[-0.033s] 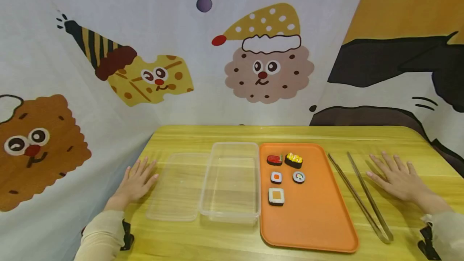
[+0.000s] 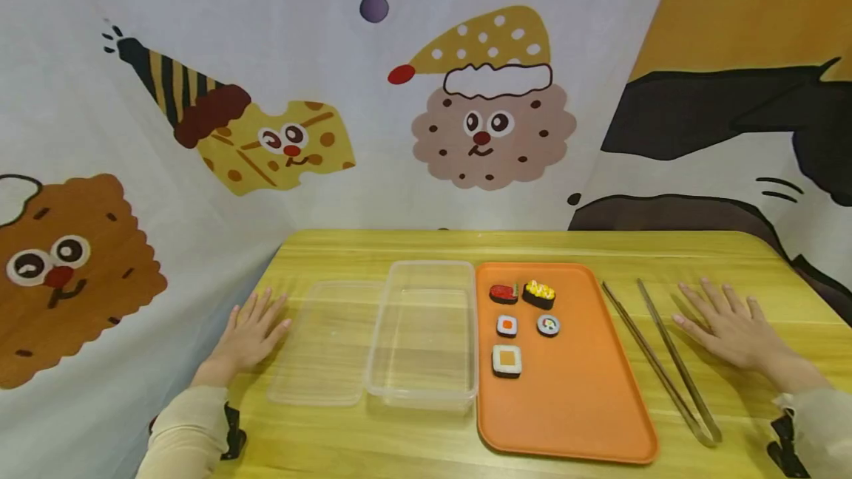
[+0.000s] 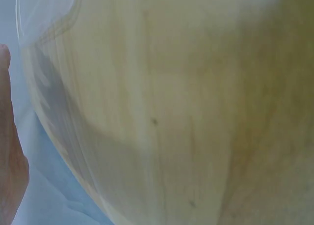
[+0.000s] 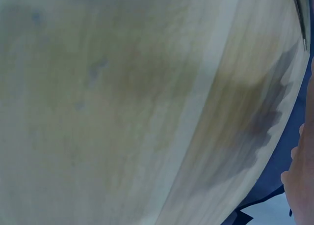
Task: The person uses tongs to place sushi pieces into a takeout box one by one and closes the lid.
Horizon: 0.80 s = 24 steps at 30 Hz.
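My left hand (image 2: 249, 335) lies with its fingers spread at the table's left side, beside a clear flat lid (image 2: 322, 350). On the right, my right hand (image 2: 732, 325) also has its fingers spread, close to a pair of metal tongs (image 2: 672, 368) that lies with its bend toward me. Between the hands stand a clear plastic container (image 2: 426, 338) and an orange tray (image 2: 566, 405). The tray bears several sushi pieces: a red-topped one (image 2: 504, 293), a yellow-topped one (image 2: 539, 294), a small orange-centred roll (image 2: 506, 326), a round roll (image 2: 549, 325) and a larger square one (image 2: 507, 361).
The wood-patterned table (image 2: 413, 442) has rounded far corners. Behind it hangs a white cloth (image 2: 319, 28) printed with cartoon food figures. The container stands right against the tray's left edge, and the lid lies just left of the container.
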{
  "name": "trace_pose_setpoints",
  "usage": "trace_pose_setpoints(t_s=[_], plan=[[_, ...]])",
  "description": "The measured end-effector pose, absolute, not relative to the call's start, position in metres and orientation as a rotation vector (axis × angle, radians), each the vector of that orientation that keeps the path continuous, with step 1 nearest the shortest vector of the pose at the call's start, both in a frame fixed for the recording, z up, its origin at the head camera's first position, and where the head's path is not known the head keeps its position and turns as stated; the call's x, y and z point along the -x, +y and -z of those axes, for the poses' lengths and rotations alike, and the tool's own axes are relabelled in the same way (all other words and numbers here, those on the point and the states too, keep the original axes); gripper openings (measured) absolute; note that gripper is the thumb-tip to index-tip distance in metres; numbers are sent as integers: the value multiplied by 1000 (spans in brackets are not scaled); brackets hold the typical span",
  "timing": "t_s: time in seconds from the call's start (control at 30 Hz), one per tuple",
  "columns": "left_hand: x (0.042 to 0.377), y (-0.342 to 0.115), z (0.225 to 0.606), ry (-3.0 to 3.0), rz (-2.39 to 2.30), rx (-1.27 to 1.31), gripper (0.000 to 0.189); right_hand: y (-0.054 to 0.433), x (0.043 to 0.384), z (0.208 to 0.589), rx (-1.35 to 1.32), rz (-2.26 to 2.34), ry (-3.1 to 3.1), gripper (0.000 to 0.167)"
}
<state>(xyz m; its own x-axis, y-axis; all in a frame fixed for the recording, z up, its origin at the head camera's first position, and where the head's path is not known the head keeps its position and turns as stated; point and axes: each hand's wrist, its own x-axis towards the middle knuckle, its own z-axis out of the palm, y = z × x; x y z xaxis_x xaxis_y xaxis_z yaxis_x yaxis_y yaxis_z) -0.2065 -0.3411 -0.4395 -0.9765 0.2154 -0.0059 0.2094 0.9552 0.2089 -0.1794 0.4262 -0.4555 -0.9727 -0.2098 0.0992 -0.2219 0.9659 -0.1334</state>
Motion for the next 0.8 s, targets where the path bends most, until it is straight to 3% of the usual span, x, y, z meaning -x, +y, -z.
trace_pose_setpoints(t_s=[0.53,0.8], plan=[[208,-337,437,3065,-381,-298,63,424,184,450,-337,-248,-3074,70],[210,-315,428,3021,-522,-285,62,404,181,440,-332,-319,-3182,71]])
